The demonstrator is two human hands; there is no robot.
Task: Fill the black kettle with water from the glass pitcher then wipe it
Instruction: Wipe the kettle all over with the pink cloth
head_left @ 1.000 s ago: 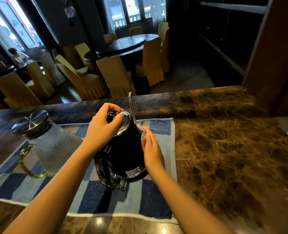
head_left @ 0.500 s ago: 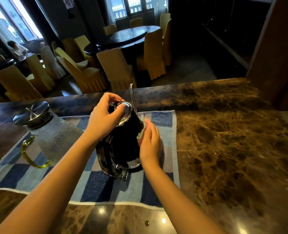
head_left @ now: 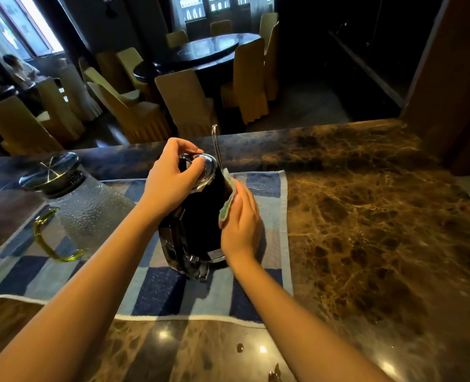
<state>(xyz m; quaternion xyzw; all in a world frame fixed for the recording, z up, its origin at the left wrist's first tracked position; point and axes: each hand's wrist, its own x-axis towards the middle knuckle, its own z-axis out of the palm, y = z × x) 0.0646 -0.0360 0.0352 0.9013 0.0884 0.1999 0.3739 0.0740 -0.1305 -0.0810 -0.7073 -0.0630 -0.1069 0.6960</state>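
L hand (head_left: 170, 177): comes in from 7 o'clock, forearm bare. Fingers curled over the kettle lid (head_left: 207, 168), thumb on the near side; grips the lid rim from above.
R hand (head_left: 240, 219): comes in from 5 o'clock. Fingers near straight and together, palm turned toward 9 o'clock, pressing a cloth (head_left: 225, 208) flat on the kettle's 3 o'clock side. Holds nothing else.
cloth: small, green w/ a pale edge, sandwiched btwn palm and kettle wall; only its edge shows.
black kettle (head_left: 198, 216): mid-frame, on the towel, leaning a bit toward 12 o'clock. Glossy handle w/ chrome base faces 6 o'clock. Thin metal spout (head_left: 216, 146) sticks up at 12 o'clock.
kettle contents: can't tell, body is opaque and the lid is on.
glass pitcher (head_left: 90, 210): at 9 o'clock of the kettle, apart from it, also on the towel. Textured clear glass, steel lid (head_left: 49, 169) on, yellow-green handle (head_left: 49, 238) toward 7 o'clock.
pitcher contents: water level not readable thru the texture.
towel (head_left: 159, 293): blue/grey checks, flat under both vessels.
table (head_left: 380, 230): brown veined marble, glossy; a few droplets (head_left: 239, 347) near the 6 o'clock edge.
bkgd: 12 o'clock, covered chairs (head_left: 187, 103); 10 o'clock, a seated person (head_left: 18, 68) by a window.
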